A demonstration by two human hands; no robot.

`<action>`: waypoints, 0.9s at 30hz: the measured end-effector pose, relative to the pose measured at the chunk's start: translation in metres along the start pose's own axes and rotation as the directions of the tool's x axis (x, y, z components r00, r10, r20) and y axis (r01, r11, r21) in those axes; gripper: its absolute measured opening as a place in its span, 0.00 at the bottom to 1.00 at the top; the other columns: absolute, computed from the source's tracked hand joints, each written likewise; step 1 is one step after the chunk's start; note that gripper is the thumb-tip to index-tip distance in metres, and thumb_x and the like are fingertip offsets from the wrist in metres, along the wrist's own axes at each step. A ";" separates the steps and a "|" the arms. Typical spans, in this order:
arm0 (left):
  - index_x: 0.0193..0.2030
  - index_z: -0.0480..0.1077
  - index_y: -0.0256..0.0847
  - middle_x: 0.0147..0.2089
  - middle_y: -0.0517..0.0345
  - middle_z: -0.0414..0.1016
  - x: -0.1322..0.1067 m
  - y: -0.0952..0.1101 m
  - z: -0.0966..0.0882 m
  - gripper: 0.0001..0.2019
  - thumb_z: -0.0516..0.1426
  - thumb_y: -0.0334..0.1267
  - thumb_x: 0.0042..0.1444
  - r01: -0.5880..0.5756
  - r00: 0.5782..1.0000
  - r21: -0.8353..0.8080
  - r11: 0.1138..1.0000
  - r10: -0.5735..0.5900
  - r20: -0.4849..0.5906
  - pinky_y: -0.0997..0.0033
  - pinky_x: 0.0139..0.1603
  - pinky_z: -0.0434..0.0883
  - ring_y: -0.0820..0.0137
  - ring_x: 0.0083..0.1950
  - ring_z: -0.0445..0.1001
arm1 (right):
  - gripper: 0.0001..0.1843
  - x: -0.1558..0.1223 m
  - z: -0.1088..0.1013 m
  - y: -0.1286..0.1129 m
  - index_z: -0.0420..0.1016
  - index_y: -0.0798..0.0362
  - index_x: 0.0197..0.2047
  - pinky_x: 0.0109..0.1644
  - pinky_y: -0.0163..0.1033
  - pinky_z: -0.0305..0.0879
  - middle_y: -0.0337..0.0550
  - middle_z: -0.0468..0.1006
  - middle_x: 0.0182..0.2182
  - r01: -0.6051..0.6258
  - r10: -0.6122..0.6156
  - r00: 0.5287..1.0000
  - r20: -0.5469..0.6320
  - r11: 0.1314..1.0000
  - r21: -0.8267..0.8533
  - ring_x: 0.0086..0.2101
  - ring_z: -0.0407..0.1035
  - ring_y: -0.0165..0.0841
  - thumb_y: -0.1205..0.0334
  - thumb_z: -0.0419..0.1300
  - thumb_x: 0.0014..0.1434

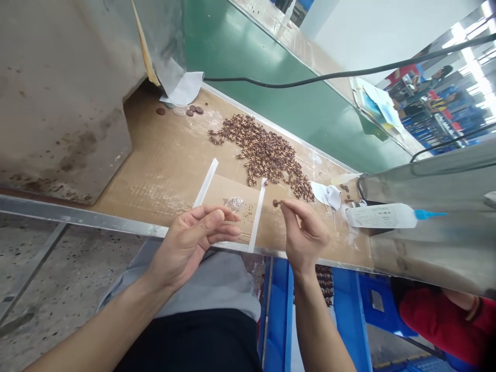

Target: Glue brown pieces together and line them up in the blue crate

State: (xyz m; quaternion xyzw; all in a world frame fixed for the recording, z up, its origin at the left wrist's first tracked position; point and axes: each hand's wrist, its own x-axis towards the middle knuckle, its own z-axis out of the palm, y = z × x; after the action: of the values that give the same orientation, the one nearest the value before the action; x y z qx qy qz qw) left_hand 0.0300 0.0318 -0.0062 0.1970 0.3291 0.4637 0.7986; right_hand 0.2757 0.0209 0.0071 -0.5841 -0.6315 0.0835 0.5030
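Observation:
My right hand (304, 235) is closed in a pinch on a small brown piece (275, 203), held just above the cardboard bench top (163, 165). My left hand (196, 240) hovers at the bench's near edge with fingers loosely curled and apart, holding nothing I can see. Just beyond its fingertips lies a small clear round part (235, 203). Two white strips (206, 183) (258, 214) frame the patch between my hands. A heap of several small brown pieces (265, 155) lies farther back.
A white glue bottle with a blue nozzle (383, 216) lies at the right beside a crumpled white cloth (327, 195). A green conveyor belt (294, 98) runs behind the bench. Blue bins (349, 310) sit below. Another person's red sleeve (442, 320) shows at the lower right.

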 end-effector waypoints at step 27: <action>0.47 0.88 0.39 0.47 0.50 0.91 0.002 0.001 -0.001 0.13 0.77 0.43 0.61 0.006 1.000 0.046 0.999 -0.006 -0.006 0.74 0.48 0.87 0.66 0.41 0.91 | 0.11 -0.008 0.000 0.061 0.91 0.46 0.50 0.58 0.47 0.82 0.43 0.92 0.47 0.017 -0.007 0.999 0.035 0.956 -0.293 0.48 0.86 0.39 0.60 0.65 0.78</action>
State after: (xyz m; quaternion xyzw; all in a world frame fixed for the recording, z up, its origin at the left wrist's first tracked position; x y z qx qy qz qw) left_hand 0.0292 0.0338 -0.0073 0.2129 0.3428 0.4541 0.7943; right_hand 0.3148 0.0331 -0.0394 -0.6470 -0.6487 -0.0043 0.4006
